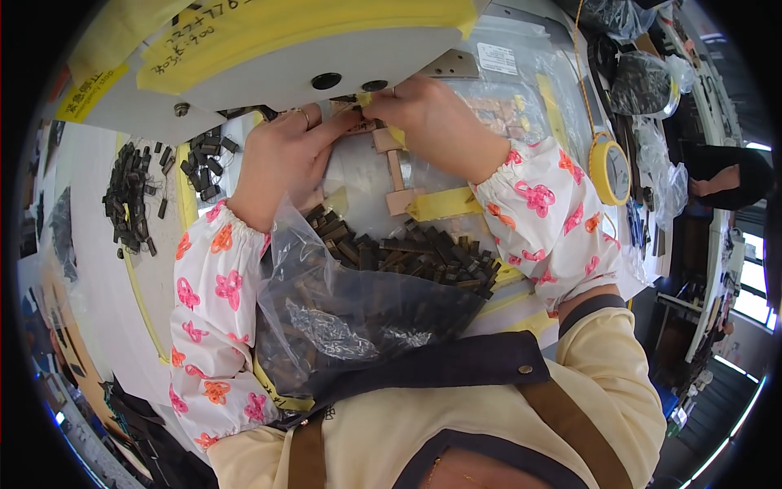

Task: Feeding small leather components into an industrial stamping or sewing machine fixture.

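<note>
Small dark blocks point(415, 257) heaped, matte, rectangular, in crinkled clear plastic bag point(326, 310) at the chest | left hand point(281, 163) grip spread flat on tan fixture point(391, 163) | right hand point(432, 114) grip pinching yellow tape point(365, 99) under white machine point(309, 57) | pale surface point(98, 269), cluttered workshop beyond.

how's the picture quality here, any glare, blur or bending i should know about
Head view: strong fisheye bending, with black corners and curved edges; glare on the clear plastic bag; both hands, left hand and right hand, are sharp; window at right is blown out.
</note>
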Demonstrator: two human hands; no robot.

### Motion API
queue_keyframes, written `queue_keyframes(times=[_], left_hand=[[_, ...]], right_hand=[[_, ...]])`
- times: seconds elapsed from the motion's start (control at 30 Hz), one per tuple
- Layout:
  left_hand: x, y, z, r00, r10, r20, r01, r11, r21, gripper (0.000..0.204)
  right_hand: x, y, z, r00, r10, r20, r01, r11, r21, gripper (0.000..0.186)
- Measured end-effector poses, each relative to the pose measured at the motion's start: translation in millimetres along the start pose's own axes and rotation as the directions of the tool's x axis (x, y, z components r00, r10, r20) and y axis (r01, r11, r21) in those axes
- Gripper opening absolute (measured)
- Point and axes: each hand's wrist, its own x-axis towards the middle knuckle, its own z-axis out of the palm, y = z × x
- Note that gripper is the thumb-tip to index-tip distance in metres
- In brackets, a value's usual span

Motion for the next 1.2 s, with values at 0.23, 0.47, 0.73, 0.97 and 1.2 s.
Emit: queue_keyframes(times=[0.23,0.47,0.73,0.97,1.2], left_hand=[[1,9,-6,0.998,0.003,0.065,-0.013,0.987,0.158,0.035],[-2,-15,0,0.994,-0.112,-0.015,0.112,0.994,0.000,0.034],[6,-11,-8,0.986,0.088,-0.139,-0.062,0.982,0.180,0.037],[-10,2,-15,0.999,-0.038,-0.039,0.043,0.987,0.154,0.032],[-1,-15,-10,0.996,0.020,-0.087,-0.005,0.985,0.173,0.033]], right_hand=[[-2,1,-1,0.999,-0.031,-0.013,0.032,0.999,0.041,0.013],[6,15,3,0.999,-0.045,-0.008,0.045,0.999,-0.020,0.016],[4,19,7,0.998,-0.034,-0.048,0.034,0.999,-0.004,0.018],[-3,7,1,0.995,-0.057,0.081,0.062,0.996,-0.057,0.021],[5,19,1,0.993,-0.060,0.105,0.071,0.992,-0.101,0.027]])
